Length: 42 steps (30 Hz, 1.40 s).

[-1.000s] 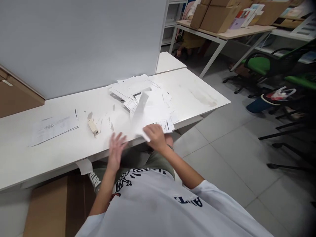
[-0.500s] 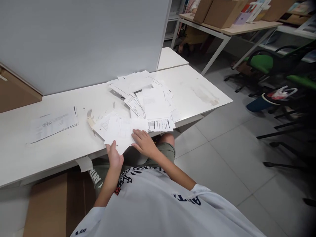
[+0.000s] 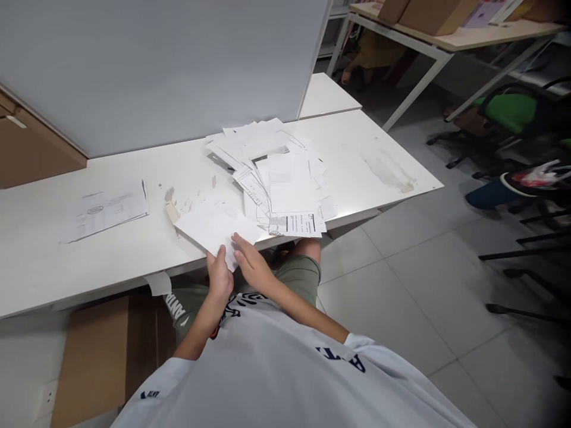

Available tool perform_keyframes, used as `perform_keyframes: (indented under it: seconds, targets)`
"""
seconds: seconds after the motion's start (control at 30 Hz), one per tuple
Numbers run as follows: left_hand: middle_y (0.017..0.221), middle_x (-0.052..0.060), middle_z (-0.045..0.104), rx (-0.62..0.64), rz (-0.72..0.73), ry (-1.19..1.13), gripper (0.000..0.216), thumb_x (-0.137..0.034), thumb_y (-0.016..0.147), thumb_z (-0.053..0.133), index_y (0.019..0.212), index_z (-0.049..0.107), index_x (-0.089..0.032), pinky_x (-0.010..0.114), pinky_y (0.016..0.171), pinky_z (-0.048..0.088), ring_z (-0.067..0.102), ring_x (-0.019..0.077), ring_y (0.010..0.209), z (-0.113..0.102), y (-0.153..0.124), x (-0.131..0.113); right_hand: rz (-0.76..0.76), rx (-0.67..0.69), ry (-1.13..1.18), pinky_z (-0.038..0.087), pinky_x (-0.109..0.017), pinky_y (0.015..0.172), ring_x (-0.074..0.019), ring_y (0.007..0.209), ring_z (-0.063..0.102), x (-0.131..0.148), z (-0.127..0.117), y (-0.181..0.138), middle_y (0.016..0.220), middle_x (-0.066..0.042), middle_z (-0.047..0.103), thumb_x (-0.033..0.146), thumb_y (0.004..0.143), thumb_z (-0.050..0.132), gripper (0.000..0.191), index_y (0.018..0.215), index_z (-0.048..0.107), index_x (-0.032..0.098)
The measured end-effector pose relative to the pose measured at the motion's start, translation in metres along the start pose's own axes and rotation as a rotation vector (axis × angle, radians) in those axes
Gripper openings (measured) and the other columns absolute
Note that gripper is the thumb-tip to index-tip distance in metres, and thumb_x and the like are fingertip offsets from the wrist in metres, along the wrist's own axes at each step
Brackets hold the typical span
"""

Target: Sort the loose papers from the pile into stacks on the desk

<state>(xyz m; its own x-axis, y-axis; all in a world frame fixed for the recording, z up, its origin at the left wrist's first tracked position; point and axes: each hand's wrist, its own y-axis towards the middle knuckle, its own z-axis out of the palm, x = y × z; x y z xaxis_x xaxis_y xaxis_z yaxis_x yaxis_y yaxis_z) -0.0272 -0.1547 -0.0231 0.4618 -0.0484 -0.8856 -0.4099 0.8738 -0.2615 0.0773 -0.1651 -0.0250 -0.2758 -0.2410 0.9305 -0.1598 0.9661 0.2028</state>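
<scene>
A small stack of white sheets lies at the front edge of the white table. My left hand grips its near corner with the thumb on top. My right hand rests beside it, fingers extended onto the same corner. Just beyond is a loose pile of printed papers, spread over the table's middle. A beige stapler pokes out from behind the held sheets on their left.
A separate stapled document lies at the table's left. A grey partition backs the table. Cardboard leans under the table. Green chairs and another table with boxes stand at right.
My right hand laid the lifted sheet down onto the stack near the edge. Both hands then closed in on the stack's near corner, squaring it. The view shifted slightly left.
</scene>
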Motion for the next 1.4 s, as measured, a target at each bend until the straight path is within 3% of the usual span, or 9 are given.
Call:
perform_keyframes:
  seconds: [0.17,0.27,0.5,0.63,0.73,0.87,1.0,1.1,1.4]
  targets:
    - [0.128,0.011,0.068,-0.056,0.000,-0.074,0.040,-0.028,0.086,0.064,0.125,0.060,-0.019,0.037,0.106,0.050,0.065,0.0228,0.119,0.001,-0.007,-0.002,0.318,-0.336,0.371,0.056,-0.039,0.085,-0.0222,0.088,0.066,-0.001,-0.005,-0.019,0.093,-0.007,0.071,0.060,0.091,0.051,0.038,0.091,0.064,0.024]
    - [0.126,0.011,0.069,-0.006,0.000,-0.089,0.040,-0.039,0.086,0.067,0.121,0.063,-0.021,0.036,0.105,0.051,0.064,0.0236,0.121,0.009,-0.020,0.002,0.434,-0.295,0.609,0.057,-0.035,0.076,-0.0223,0.088,0.066,0.005,-0.005,-0.012,0.099,-0.006,0.071,0.059,0.080,0.065,0.041,0.099,0.061,0.024]
    - [0.125,0.011,0.066,0.102,0.100,-0.055,0.038,-0.046,0.084,0.069,0.114,0.060,-0.025,0.039,0.103,0.051,0.065,0.0228,0.116,-0.009,-0.011,0.005,0.080,-0.276,0.378,0.053,-0.035,0.085,-0.0223,0.094,0.064,0.041,-0.049,0.042,0.096,-0.003,0.072,0.042,0.087,0.058,0.025,0.100,0.067,0.023]
    - [0.144,0.011,0.049,-0.051,0.495,0.128,0.059,-0.046,0.082,0.073,0.133,0.047,-0.030,0.042,0.118,0.035,0.052,0.0222,0.134,-0.059,0.030,-0.012,-0.083,-0.091,0.208,0.052,-0.036,0.082,-0.0215,0.088,0.064,0.023,-0.061,0.050,0.094,-0.005,0.072,0.040,0.090,0.055,0.023,0.093,0.071,0.023]
    - [0.151,0.015,0.041,0.038,0.667,0.298,0.086,-0.052,0.072,0.081,0.143,0.037,-0.029,0.044,0.123,0.022,0.035,0.0261,0.146,-0.084,0.056,-0.022,-0.054,-0.086,0.258,0.052,-0.035,0.081,-0.0207,0.085,0.063,-0.004,-0.046,0.051,0.091,-0.005,0.071,0.044,0.089,0.056,0.026,0.090,0.070,0.022]
    - [0.121,0.012,0.062,0.172,0.584,0.383,0.072,-0.052,0.070,0.082,0.129,0.052,-0.023,0.043,0.112,0.040,0.054,0.0271,0.128,-0.088,0.076,-0.031,0.018,-0.161,0.382,0.051,-0.036,0.080,-0.0211,0.083,0.062,-0.018,-0.030,0.053,0.084,-0.003,0.068,0.050,0.086,0.060,0.028,0.085,0.068,0.023]
    - [0.088,0.004,0.062,0.154,0.617,0.391,0.039,-0.048,0.071,0.079,0.092,0.062,-0.020,0.039,0.091,0.052,0.064,0.0217,0.094,-0.087,0.087,-0.045,-0.052,-0.179,0.426,0.050,-0.038,0.085,-0.0222,0.089,0.063,-0.007,-0.037,0.059,0.090,-0.004,0.069,0.049,0.088,0.061,0.026,0.089,0.068,0.024]
    - [0.083,0.002,0.058,0.149,0.717,0.397,0.032,-0.045,0.070,0.077,0.077,0.059,-0.020,0.039,0.084,0.052,0.062,0.0204,0.086,-0.091,0.090,-0.052,-0.115,-0.129,0.439,0.048,-0.039,0.093,-0.0228,0.101,0.063,-0.005,-0.037,0.059,0.103,-0.005,0.069,0.046,0.088,0.062,0.023,0.098,0.066,0.025]
    - [0.088,0.003,0.063,0.012,0.651,0.427,0.027,-0.032,0.071,0.079,0.085,0.060,-0.020,0.039,0.090,0.051,0.064,0.0195,0.088,-0.094,0.058,-0.065,-0.020,-0.022,0.320,0.047,-0.036,0.086,-0.0213,0.091,0.061,-0.018,-0.022,0.058,0.093,-0.004,0.067,0.042,0.088,0.059,0.020,0.092,0.064,0.023]
